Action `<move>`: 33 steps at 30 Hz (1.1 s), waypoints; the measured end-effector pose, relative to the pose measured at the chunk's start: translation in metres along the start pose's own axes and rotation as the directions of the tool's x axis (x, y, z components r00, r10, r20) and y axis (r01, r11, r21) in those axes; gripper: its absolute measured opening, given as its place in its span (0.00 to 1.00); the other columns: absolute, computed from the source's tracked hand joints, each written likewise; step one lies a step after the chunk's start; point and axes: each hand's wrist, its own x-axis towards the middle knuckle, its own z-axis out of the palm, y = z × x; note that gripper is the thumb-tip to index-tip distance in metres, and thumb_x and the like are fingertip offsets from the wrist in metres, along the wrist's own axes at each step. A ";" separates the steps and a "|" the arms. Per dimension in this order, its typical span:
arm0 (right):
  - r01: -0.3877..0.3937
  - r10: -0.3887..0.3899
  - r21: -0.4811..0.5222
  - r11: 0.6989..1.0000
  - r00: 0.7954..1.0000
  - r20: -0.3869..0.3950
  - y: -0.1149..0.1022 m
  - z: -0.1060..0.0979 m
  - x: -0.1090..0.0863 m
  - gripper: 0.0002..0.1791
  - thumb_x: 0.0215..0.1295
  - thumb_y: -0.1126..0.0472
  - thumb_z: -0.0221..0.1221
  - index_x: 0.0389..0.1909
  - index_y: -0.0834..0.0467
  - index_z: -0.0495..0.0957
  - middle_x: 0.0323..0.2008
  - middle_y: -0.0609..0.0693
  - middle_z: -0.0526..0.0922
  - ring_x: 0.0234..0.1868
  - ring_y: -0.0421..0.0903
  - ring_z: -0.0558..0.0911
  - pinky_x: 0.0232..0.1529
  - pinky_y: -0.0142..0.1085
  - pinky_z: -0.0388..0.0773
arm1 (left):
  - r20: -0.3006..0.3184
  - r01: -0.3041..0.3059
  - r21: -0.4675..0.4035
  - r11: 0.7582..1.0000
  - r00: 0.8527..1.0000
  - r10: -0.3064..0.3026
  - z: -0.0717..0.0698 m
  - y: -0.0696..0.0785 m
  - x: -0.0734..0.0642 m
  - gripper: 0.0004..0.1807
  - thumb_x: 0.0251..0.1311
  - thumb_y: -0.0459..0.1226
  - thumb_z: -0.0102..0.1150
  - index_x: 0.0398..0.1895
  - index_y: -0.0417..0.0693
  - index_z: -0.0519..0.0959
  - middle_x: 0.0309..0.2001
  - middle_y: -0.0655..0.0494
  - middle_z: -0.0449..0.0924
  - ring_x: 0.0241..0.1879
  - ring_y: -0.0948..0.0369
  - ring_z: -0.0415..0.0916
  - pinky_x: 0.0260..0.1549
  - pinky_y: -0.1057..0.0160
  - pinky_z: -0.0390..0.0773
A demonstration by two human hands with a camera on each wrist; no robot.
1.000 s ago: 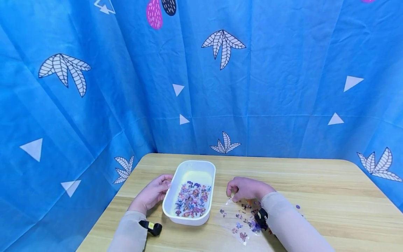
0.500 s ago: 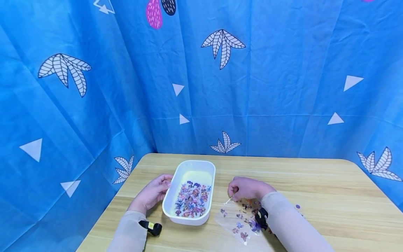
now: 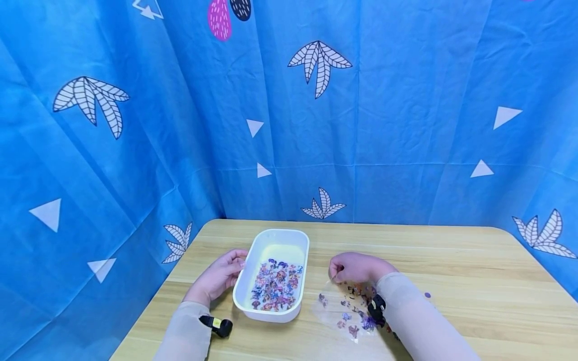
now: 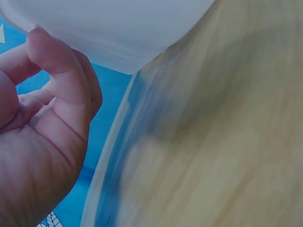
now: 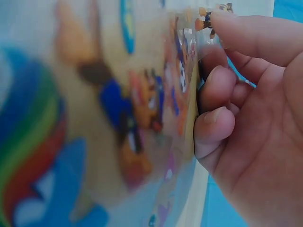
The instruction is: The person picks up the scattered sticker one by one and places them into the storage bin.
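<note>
A white plastic tub (image 3: 267, 316) stands left of centre on the table, with many small colourful printed stickers (image 3: 277, 287) in it. My left hand (image 3: 219, 276) holds its left side; in the left wrist view, curled fingers (image 4: 59, 56) meet the tub's white outer wall (image 4: 128, 33). To the right of the tub, my right hand (image 3: 358, 267) pinches the top edge of a clear plastic bag or sheet (image 3: 331, 313) with cartoon stickers. In the right wrist view, the thumb (image 5: 255, 35) presses on the clear plastic beside a small printed figure (image 5: 206, 19).
Loose dark and purple pieces (image 3: 368, 321) lie under and beside the right wrist. A lone purple piece (image 3: 427, 295) rests farther right on the wooden table (image 3: 474, 281). Blue patterned curtains (image 3: 406, 125) hang behind and at both sides.
My right hand has shifted slightly right and away from me, drawing the clear plastic with it, so its near corner sits higher. The left hand and tub have stayed put.
</note>
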 end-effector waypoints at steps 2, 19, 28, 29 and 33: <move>-0.005 0.005 0.016 1.000 1.000 0.000 0.000 0.000 0.000 0.06 0.66 0.67 0.61 0.32 0.56 0.74 0.32 0.48 0.78 0.28 0.45 0.73 0.30 0.41 0.75 | -0.001 0.001 0.001 1.000 1.000 -0.001 0.000 0.000 0.000 0.26 0.74 0.36 0.53 0.69 0.32 0.63 0.47 0.45 0.78 0.41 0.56 0.80 0.41 0.59 0.84; 0.016 -0.016 -0.038 0.999 1.000 -0.015 0.003 -0.001 0.005 0.10 0.62 0.71 0.62 0.39 0.53 0.79 0.32 0.49 0.77 0.31 0.46 0.74 0.34 0.42 0.76 | -0.006 -0.002 -0.002 1.000 1.000 0.002 -0.001 0.001 -0.001 0.25 0.74 0.35 0.53 0.69 0.33 0.63 0.47 0.44 0.78 0.41 0.55 0.81 0.41 0.58 0.84; 0.017 -0.017 -0.026 1.000 1.000 0.005 0.002 -0.002 -0.001 0.03 0.68 0.64 0.60 0.34 0.53 0.76 0.33 0.48 0.79 0.28 0.45 0.74 0.29 0.42 0.77 | 0.008 -0.007 -0.010 1.000 1.000 0.007 -0.002 0.001 -0.001 0.25 0.74 0.35 0.53 0.69 0.32 0.63 0.45 0.45 0.78 0.40 0.55 0.80 0.41 0.58 0.84; 0.026 -0.026 -0.018 0.999 1.000 0.009 0.002 -0.003 -0.001 0.03 0.68 0.64 0.59 0.35 0.54 0.76 0.33 0.48 0.79 0.27 0.45 0.74 0.28 0.42 0.77 | 0.009 -0.009 -0.011 1.000 1.000 0.009 -0.001 0.001 -0.001 0.26 0.74 0.35 0.53 0.68 0.32 0.63 0.45 0.45 0.78 0.40 0.56 0.80 0.41 0.58 0.84; 0.064 -0.064 -0.001 0.998 0.998 0.027 0.001 -0.006 -0.006 0.03 0.69 0.65 0.58 0.36 0.55 0.76 0.33 0.49 0.79 0.28 0.45 0.73 0.29 0.41 0.77 | 0.011 -0.007 -0.011 1.000 1.000 0.007 -0.002 0.000 -0.001 0.26 0.73 0.36 0.54 0.68 0.32 0.63 0.45 0.45 0.78 0.41 0.55 0.81 0.41 0.58 0.84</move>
